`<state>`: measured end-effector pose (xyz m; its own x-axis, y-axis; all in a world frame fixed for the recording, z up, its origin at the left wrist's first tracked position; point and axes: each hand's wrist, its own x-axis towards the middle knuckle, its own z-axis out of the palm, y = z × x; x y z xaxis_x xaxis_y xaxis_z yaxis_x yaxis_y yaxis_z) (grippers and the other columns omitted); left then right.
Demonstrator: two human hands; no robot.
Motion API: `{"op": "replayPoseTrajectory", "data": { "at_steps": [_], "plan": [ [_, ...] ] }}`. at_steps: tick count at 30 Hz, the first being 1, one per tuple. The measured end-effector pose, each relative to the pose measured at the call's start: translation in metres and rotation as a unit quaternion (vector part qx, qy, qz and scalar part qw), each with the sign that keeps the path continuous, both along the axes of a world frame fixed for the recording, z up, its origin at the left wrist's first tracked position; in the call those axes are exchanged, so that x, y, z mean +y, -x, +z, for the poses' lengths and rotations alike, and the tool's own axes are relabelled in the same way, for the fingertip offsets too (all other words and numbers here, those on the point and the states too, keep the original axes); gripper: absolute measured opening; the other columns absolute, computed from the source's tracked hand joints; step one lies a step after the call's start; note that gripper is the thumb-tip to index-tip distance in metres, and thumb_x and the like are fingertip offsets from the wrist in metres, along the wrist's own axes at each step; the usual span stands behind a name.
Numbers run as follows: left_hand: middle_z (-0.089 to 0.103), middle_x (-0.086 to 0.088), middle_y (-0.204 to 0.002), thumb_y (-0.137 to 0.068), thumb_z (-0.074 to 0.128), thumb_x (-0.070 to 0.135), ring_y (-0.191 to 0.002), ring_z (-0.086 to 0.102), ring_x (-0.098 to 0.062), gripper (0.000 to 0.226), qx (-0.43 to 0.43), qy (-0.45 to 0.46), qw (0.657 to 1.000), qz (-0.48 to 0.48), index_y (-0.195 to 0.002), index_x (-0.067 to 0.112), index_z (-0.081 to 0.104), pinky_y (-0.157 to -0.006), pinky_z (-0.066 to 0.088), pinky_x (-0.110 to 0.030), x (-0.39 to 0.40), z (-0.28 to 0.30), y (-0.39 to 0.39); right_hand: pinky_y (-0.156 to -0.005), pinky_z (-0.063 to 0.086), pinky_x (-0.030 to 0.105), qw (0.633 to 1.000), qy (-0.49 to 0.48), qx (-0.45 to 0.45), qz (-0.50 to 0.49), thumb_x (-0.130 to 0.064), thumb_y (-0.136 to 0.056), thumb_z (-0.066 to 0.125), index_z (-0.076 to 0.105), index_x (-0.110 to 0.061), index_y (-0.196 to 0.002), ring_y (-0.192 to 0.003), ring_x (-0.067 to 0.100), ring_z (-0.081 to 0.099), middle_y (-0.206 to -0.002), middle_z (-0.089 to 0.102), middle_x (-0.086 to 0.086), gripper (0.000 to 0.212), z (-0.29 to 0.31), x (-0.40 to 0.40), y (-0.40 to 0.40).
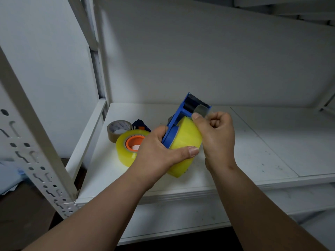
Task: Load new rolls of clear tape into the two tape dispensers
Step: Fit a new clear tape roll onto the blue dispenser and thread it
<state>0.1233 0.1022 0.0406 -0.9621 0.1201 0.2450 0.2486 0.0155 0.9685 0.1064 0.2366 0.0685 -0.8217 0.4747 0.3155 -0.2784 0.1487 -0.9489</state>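
A blue tape dispenser (183, 113) is held tilted above the white shelf (253, 151), its toothed blade pointing up and away. A yellowish clear tape roll (184, 140) sits mounted in it. My left hand (157, 153) grips the dispenser and roll from the left, thumb across the roll's face. My right hand (215, 134) pinches the loose end of the tape (203, 110) near the blade. A second clear roll (125, 147) with an orange core lies on the shelf to the left. Behind it, a second blue dispenser (140, 124) is partly hidden.
A brown tape roll (117, 129) lies at the shelf's back left. White slotted rack uprights (32, 142) stand close on the left. The shelf's back panel (217, 60) rises behind, and the shelf board stretches off to the right.
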Motion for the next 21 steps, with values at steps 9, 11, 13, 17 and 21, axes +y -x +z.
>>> {"op": "replayPoseTrajectory", "data": {
  "at_steps": [9, 11, 13, 17, 21],
  "plan": [
    [0.059, 0.005, -0.066, -0.044, 0.087, 0.049, -0.064, 0.057, -0.015, 0.06, -0.01, -0.011, 1.0, 0.002, -0.084, 0.012, 0.061, -0.061, 0.056, -0.046, 0.001, -0.004, 0.003, -0.064, 0.049, 0.022, 0.997, 0.047, 0.012, 0.056, -0.013, -0.077, 0.076, 0.058, -0.022, -0.092, -0.067, 0.009, 0.051, -0.073, 0.05, -0.002, 0.025, 0.001, 0.007, 0.003],
    [0.061, 0.001, -0.07, -0.044, 0.087, 0.049, -0.067, 0.06, -0.019, 0.06, -0.015, -0.01, 1.0, 0.001, -0.086, 0.013, 0.063, -0.066, 0.058, -0.051, 0.002, -0.004, 0.003, -0.065, 0.048, 0.022, 0.996, 0.062, 0.001, 0.065, -0.011, -0.076, 0.077, 0.058, -0.021, -0.093, -0.069, 0.01, 0.05, -0.073, 0.047, -0.002, 0.027, 0.0, 0.01, 0.005],
    [0.062, 0.005, -0.068, -0.045, 0.087, 0.049, -0.066, 0.061, -0.017, 0.054, -0.019, -0.004, 1.0, 0.001, -0.083, 0.019, 0.063, -0.066, 0.059, -0.047, 0.002, -0.006, 0.004, -0.069, 0.05, 0.026, 0.996, 0.054, -0.016, 0.072, -0.012, -0.075, 0.077, 0.058, -0.02, -0.092, -0.071, 0.012, 0.052, -0.073, 0.048, 0.0, 0.027, 0.0, 0.012, 0.006],
    [0.062, 0.011, -0.063, -0.049, 0.09, 0.041, -0.061, 0.06, -0.01, 0.046, -0.023, 0.002, 1.0, 0.006, -0.08, 0.023, 0.062, -0.06, 0.057, -0.031, 0.003, -0.008, 0.007, -0.065, 0.045, 0.028, 0.997, -0.001, -0.042, 0.071, -0.02, -0.079, 0.074, 0.053, -0.019, -0.07, -0.066, 0.01, 0.048, -0.072, 0.05, -0.002, 0.023, 0.0, 0.013, 0.005],
    [0.064, 0.005, -0.067, -0.044, 0.087, 0.047, -0.064, 0.062, -0.014, 0.054, -0.033, -0.002, 0.999, 0.019, -0.084, 0.018, 0.064, -0.062, 0.058, -0.039, 0.004, -0.007, 0.006, -0.072, 0.044, 0.03, 0.993, -0.106, -0.053, 0.001, -0.032, -0.082, 0.068, 0.048, -0.026, -0.063, -0.08, 0.013, 0.05, -0.091, 0.048, -0.007, 0.029, -0.002, 0.012, 0.005]
  ]
}}
